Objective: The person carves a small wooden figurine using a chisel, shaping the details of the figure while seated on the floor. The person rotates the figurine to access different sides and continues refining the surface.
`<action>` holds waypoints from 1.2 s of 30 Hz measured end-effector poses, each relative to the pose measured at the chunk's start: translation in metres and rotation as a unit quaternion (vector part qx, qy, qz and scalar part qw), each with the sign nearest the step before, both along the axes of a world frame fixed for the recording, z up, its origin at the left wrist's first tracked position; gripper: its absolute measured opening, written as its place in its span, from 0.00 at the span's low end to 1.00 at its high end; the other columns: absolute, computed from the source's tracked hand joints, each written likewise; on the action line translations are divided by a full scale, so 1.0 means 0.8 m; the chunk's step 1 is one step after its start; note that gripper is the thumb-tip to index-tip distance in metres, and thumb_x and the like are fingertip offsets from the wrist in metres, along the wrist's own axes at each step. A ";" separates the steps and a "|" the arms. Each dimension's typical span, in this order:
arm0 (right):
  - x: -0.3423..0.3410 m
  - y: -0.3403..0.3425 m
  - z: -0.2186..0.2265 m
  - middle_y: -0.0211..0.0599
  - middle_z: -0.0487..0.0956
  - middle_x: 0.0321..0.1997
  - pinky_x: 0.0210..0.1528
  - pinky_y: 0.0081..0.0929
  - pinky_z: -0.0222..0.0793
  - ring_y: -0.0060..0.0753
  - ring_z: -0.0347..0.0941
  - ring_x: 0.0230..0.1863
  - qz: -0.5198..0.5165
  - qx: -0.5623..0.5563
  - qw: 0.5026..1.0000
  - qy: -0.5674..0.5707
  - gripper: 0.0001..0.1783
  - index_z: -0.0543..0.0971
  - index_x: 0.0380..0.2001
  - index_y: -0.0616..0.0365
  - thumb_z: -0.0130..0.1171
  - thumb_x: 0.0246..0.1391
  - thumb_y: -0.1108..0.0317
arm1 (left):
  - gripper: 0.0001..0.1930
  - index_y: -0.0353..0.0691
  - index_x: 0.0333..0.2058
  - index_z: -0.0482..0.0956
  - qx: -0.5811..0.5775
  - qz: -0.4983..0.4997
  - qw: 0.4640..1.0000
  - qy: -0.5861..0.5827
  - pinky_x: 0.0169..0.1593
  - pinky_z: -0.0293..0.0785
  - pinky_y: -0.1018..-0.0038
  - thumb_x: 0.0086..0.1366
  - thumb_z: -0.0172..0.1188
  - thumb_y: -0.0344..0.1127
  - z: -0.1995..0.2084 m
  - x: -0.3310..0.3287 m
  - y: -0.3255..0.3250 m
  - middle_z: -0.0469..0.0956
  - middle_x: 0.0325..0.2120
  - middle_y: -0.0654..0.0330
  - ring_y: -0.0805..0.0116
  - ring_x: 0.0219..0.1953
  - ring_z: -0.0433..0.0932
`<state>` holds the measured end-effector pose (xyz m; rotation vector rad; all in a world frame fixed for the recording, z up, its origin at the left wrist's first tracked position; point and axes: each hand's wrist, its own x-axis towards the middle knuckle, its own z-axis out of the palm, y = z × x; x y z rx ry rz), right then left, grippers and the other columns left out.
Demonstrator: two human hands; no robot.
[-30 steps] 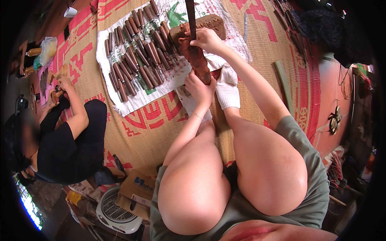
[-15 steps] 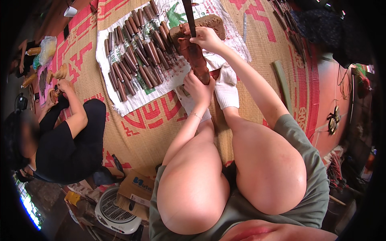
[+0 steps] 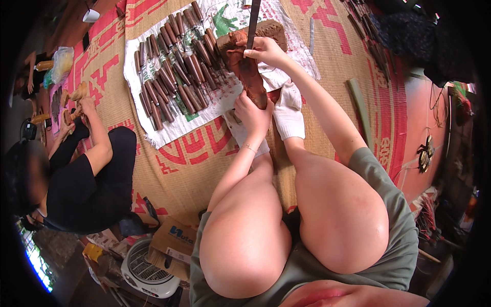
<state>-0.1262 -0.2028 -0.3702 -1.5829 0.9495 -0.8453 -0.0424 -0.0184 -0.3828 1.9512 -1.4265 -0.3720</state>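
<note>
Brown clay, a long lump [image 3: 251, 77], is lying upper centre of the frame between both hands. Her left hand [image 3: 252, 113] is cupping its near end, fingers curled around it. Her right hand [image 3: 265, 50] is gripping a dark blade [image 3: 253, 23], fingers wrapped tight, its edge touching the clay. Rows of clay rolls [image 3: 176, 66] are lying on a white sheet [image 3: 153, 135] just left, over a woven mat [image 3: 179, 169].
</note>
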 end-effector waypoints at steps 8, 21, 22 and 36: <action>0.013 0.004 0.001 0.38 0.78 0.25 0.32 0.29 0.68 0.33 0.71 0.27 -0.049 -0.175 0.978 0.105 0.15 0.83 0.41 0.52 0.67 0.47 0.65 | 0.38 0.29 0.51 0.63 0.026 -0.001 1.000 0.015 0.52 0.61 0.51 0.47 0.69 0.45 0.002 0.004 0.000 0.68 0.44 0.41 0.43 0.49 0.65; 0.010 0.012 -0.004 0.42 0.77 0.28 0.45 0.38 0.67 0.49 0.72 0.36 -0.034 -0.244 0.966 0.084 0.12 0.82 0.35 0.59 0.66 0.47 0.66 | 0.37 0.28 0.50 0.63 0.017 -0.002 1.000 0.005 0.51 0.62 0.52 0.47 0.68 0.46 -0.004 0.004 0.002 0.68 0.43 0.42 0.43 0.48 0.66; 0.011 0.013 -0.007 0.43 0.76 0.27 0.43 0.38 0.67 0.49 0.71 0.35 -0.040 -0.241 0.965 0.099 0.11 0.81 0.32 0.60 0.66 0.47 0.65 | 0.37 0.28 0.50 0.63 0.016 -0.003 1.000 0.005 0.51 0.62 0.52 0.47 0.68 0.46 -0.003 0.003 0.001 0.68 0.42 0.42 0.43 0.48 0.66; -0.016 0.035 0.024 0.31 0.81 0.35 0.40 0.21 0.73 0.18 0.76 0.35 -0.115 0.041 0.992 -0.035 0.11 0.81 0.38 0.64 0.61 0.57 0.67 | 0.38 0.29 0.51 0.62 -0.006 -0.003 1.000 0.009 0.52 0.61 0.50 0.47 0.69 0.44 -0.007 0.004 0.000 0.68 0.44 0.41 0.41 0.49 0.65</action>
